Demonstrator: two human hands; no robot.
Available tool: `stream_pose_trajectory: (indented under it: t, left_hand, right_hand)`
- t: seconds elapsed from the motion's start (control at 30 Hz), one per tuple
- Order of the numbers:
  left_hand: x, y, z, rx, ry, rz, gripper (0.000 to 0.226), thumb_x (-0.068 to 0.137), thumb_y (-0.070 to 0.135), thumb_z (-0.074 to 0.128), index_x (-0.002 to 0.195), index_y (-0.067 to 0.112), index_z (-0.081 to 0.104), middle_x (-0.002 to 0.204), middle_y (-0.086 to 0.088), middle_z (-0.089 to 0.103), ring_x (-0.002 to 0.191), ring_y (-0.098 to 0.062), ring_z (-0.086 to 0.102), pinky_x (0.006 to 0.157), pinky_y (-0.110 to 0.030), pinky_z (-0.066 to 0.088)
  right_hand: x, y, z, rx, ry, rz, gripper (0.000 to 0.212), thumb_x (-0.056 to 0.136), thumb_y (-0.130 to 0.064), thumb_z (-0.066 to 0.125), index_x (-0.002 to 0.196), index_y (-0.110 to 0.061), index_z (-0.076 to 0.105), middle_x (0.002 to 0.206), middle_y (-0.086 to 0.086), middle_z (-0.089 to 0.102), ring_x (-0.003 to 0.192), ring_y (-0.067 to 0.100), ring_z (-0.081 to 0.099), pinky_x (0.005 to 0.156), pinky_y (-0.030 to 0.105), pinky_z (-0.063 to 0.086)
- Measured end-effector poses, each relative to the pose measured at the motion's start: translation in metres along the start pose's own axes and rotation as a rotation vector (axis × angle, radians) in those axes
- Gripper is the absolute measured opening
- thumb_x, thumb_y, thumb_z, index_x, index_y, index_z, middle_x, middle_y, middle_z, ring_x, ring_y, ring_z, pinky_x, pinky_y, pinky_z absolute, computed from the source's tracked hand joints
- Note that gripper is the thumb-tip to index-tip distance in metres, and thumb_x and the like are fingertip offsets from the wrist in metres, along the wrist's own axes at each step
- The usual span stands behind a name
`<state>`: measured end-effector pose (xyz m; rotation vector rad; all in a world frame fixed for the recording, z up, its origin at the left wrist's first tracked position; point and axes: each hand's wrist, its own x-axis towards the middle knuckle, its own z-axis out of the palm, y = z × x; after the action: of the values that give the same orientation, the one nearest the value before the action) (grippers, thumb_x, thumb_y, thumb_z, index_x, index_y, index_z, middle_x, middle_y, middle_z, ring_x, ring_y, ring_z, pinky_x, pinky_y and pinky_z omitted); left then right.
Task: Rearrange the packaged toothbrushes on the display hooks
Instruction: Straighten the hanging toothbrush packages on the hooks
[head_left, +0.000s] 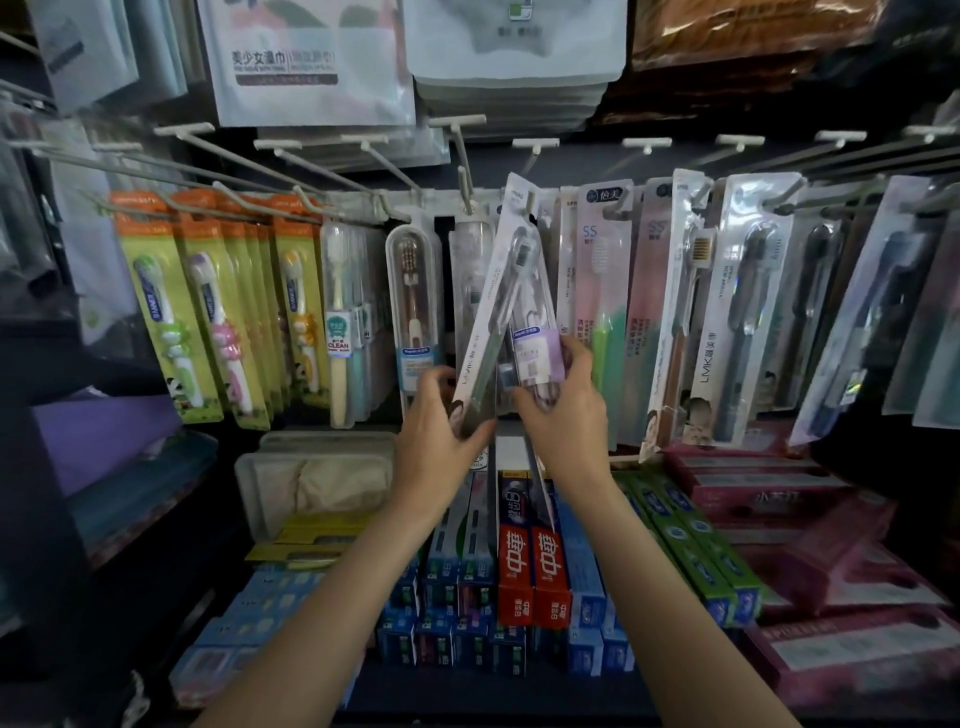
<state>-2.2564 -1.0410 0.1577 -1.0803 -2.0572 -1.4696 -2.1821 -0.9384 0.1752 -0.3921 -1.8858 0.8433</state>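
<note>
Both hands at centre of hook rack. Left hand (439, 434) grips lower end of a tilted grey toothbrush pack (496, 312), fingers curled round its edge; pack top leans right, near a hook (530, 200). Right hand (563, 402) pinches purple-labelled pack (537, 353) just behind it. Toothpaste boxes (530, 571) on shelf below, nearer.

Two bare arms, no sleeves at all. No rings, no watch, no bands. Left hand (436, 441) and right hand (566, 410) bare too, with short, plain nails.
</note>
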Motion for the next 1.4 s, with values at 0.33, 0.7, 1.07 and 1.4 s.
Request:
stream_pose_trajectory:
  t: [0.33,0.7,1.07,1.4]
  left_hand:
    - [-0.003,-0.011,0.001,-0.010,-0.039,0.038,0.069,0.074,0.014,0.076,0.131,0.012,0.037,0.124,-0.004,0.054,0.110,-0.013,0.052,0.087,-0.024,0.043]
    - [-0.024,-0.023,-0.006,-0.075,-0.205,-0.084,0.058,0.082,0.002,0.065,0.131,0.014,0.038,0.104,0.011,0.050,0.097,-0.005,0.053,0.068,0.004,0.035]
    - [-0.037,-0.024,-0.018,-0.088,-0.187,-0.172,0.049,0.088,0.002,0.057,0.133,0.014,0.043,0.117,-0.001,0.061,0.107,-0.014,0.057,0.091,-0.031,0.047]
    - [-0.070,-0.013,-0.032,-0.200,-0.130,-0.342,0.036,0.087,-0.002,0.057,0.116,0.018,0.049,0.094,0.013,0.059,0.085,0.002,0.056,0.066,-0.005,0.045]
  right_hand:
    - [-0.014,0.009,0.002,0.255,-0.028,0.090,0.080,0.077,-0.008,0.072,0.142,-0.014,0.024,0.122,-0.007,0.047,0.105,0.004,0.050,0.078,-0.002,0.039]
    - [-0.068,0.040,0.031,0.122,-0.127,0.239,0.053,0.076,-0.016,0.075,0.120,-0.011,0.044,0.116,0.005,0.053,0.108,0.017,0.050,0.084,0.022,0.041]
    - [-0.067,0.033,0.002,0.075,-0.137,0.226,0.037,0.082,-0.017,0.069,0.111,-0.003,0.050,0.071,-0.012,0.047,0.064,0.003,0.050,0.049,0.006,0.038]
    - [-0.087,0.036,-0.023,0.396,-0.437,0.369,0.020,0.078,-0.010,0.072,0.082,-0.026,0.060,0.087,-0.005,0.068,0.083,0.011,0.066,0.076,0.028,0.054]
